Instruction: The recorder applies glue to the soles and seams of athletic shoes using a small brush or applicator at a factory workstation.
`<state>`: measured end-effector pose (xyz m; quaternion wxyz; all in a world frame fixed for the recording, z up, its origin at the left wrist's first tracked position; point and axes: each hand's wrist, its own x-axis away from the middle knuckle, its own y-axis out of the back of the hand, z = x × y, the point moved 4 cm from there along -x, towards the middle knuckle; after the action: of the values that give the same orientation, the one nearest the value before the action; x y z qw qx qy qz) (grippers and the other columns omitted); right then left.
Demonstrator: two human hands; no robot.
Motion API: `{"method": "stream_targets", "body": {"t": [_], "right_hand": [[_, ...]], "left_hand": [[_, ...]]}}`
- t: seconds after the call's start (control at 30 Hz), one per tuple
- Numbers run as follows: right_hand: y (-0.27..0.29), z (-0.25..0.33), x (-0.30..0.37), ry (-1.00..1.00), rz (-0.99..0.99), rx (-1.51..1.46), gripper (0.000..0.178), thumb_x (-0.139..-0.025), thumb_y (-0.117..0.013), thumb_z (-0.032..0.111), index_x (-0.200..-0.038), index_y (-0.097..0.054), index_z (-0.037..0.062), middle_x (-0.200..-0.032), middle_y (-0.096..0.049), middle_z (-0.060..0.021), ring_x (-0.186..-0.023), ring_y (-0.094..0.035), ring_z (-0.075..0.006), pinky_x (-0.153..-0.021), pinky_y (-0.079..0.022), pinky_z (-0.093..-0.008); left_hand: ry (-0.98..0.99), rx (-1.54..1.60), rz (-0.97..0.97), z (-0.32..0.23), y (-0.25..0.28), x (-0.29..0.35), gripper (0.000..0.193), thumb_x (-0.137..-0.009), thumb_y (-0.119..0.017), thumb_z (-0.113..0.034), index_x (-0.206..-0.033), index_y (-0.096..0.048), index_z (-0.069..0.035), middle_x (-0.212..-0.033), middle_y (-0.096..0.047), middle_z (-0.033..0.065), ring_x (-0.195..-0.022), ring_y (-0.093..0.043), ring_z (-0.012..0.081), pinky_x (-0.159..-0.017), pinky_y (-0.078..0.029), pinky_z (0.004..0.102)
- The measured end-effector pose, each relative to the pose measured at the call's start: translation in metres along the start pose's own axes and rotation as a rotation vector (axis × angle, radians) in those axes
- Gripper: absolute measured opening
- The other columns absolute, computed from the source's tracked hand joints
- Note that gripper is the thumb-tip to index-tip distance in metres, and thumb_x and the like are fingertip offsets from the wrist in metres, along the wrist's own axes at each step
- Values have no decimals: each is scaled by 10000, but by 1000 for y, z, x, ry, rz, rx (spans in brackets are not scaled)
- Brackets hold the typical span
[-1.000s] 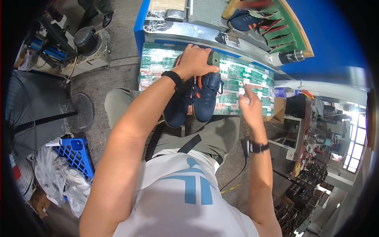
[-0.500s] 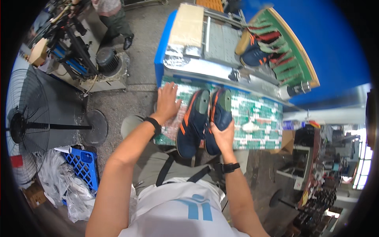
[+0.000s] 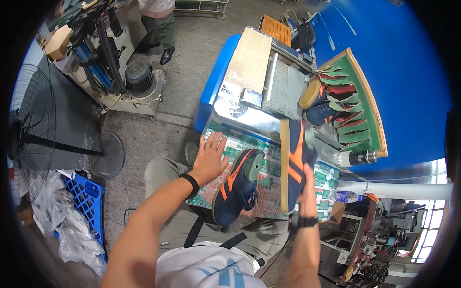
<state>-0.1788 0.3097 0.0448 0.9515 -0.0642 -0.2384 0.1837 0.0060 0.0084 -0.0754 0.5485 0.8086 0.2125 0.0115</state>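
Note:
My left hand lies with its fingers spread on a work surface covered in green, white and red printed wrapping. Beside it rests a navy shoe with orange stripes, a green-grey last showing in its opening. A second shoe of the same kind is in my right hand, lifted and turned on its side so the tan sole edge faces left. My right fingers are partly hidden behind this shoe.
Beyond the surface stands a blue-sided conveyor machine. Two more shoes sit by its curtain of ragged green and red strips. A fan, a blue crate and plastic bags are at left. A person stands far left.
My right hand has lifted one shoe off the surface, moved it right and tipped it on its side. The other shoe stays beside my left hand, which remains spread on the surface.

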Motion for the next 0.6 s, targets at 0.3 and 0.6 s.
{"method": "stream_targets", "body": {"t": [0.3,0.6], "right_hand": [[-216,151,-259,232,311,814,633,-907,-851,446,-1367,-755,22,-1118,-782,-65,-951,-736,-201,-903,-602,-374],[-210,115,-329,787,104,1211,734,-1033,-687,380,-1647,-535,8,-1533,-654,-321,-1443,-639,-440,-1209,-489,-453]], "left_hand": [[63,113,-17,1,6,-3,710,-995,-721,-339,-1601,-533,-19,-1669,-470,204,-1610,-364,419,-1345,-235,656],[62,125,35,-4,-1,-6,732,-982,-731,-351,-1618,-523,-54,-1692,-440,178,-1638,-321,397,-1359,-198,648]]}}
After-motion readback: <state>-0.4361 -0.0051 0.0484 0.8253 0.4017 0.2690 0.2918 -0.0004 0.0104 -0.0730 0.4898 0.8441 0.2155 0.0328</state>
